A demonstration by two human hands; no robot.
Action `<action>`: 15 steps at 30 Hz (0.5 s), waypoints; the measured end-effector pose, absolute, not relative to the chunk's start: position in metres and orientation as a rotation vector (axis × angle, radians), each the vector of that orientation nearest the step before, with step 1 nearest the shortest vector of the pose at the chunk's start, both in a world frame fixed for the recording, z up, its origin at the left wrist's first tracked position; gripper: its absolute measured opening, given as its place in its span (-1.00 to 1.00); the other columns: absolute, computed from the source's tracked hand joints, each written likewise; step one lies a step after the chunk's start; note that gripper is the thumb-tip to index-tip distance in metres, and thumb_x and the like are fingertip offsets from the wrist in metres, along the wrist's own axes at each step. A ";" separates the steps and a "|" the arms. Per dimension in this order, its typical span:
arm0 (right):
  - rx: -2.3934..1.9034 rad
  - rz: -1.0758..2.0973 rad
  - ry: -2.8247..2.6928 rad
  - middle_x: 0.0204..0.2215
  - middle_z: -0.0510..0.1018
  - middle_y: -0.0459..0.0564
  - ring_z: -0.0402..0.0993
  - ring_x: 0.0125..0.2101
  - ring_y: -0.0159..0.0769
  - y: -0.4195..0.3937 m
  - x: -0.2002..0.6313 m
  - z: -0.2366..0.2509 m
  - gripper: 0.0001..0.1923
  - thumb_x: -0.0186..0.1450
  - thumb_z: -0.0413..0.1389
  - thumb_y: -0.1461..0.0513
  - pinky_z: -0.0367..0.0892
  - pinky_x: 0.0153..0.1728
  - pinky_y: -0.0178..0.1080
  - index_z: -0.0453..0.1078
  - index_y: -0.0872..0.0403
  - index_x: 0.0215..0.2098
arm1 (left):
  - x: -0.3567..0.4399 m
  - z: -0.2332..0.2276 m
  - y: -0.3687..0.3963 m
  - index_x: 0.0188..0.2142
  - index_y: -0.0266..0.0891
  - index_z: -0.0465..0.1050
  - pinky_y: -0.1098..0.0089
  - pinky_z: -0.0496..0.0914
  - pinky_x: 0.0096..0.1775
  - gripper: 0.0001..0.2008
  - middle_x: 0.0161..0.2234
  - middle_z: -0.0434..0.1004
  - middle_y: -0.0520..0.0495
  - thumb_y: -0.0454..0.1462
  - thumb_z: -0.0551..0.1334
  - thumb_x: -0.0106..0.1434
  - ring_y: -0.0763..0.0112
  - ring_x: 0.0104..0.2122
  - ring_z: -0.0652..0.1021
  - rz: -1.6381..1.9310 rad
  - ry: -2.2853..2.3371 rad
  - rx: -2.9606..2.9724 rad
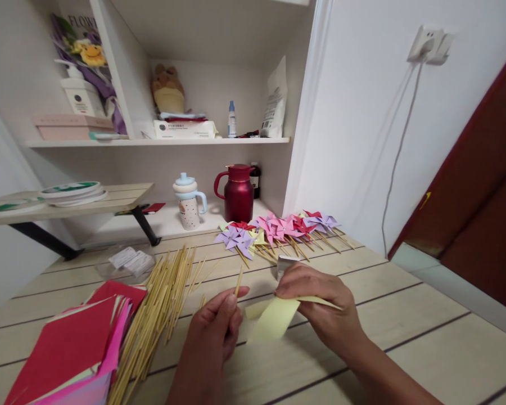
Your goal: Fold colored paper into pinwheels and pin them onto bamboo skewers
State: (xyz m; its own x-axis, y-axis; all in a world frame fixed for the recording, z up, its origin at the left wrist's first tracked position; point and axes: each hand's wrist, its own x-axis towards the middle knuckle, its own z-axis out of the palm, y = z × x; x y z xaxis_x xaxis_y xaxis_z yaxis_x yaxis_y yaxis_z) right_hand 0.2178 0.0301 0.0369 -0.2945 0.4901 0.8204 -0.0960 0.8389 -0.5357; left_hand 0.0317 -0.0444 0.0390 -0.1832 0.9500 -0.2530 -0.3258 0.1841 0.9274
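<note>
In the head view my left hand (217,323) is closed around a thin wooden stick (239,277), whose upper end pokes out above the fingers. To its right, my right hand (320,295) grips a pale yellow paper pinwheel (275,320), with its fingers folded over the centre. One paper blade hangs down, and others stick out on both sides of the hand. Just behind that hand stands a small grey box (285,265), partly hidden. Stick and paper are apart. Finished pinwheels (276,228) in pink, purple, red and yellow lie on sticks behind my hands.
Left of my hands lie a heap of wooden sticks (160,304) and a stack of coloured paper (71,343). Behind them sits a clear plastic packet (130,261). A red jug (239,194) and a patterned cup (189,205) stand at the back, below a white shelf (236,142).
</note>
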 end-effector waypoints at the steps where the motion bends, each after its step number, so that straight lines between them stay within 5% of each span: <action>1: -0.302 0.631 -1.753 -0.39 0.65 0.00 0.54 -0.38 -0.20 0.030 0.218 0.036 -0.85 0.29 0.22 0.28 0.41 -0.34 -0.13 0.61 -0.06 -0.22 | 0.032 0.039 -0.044 -0.14 -0.18 0.62 0.55 0.14 -0.56 -0.50 -0.59 0.18 0.14 0.07 0.38 0.02 0.61 -0.62 0.19 1.323 1.228 0.700; 15: -0.234 0.778 -1.660 -0.44 0.63 -0.02 0.50 -0.43 -0.28 0.023 0.207 0.036 -0.88 0.29 0.24 0.25 0.39 -0.36 -0.21 0.63 -0.06 -0.26 | 0.036 0.024 -0.039 -0.39 -0.22 0.62 0.53 0.06 -0.54 -0.53 -0.63 0.31 0.09 0.14 0.39 -0.04 0.59 -0.62 0.19 1.288 1.135 0.871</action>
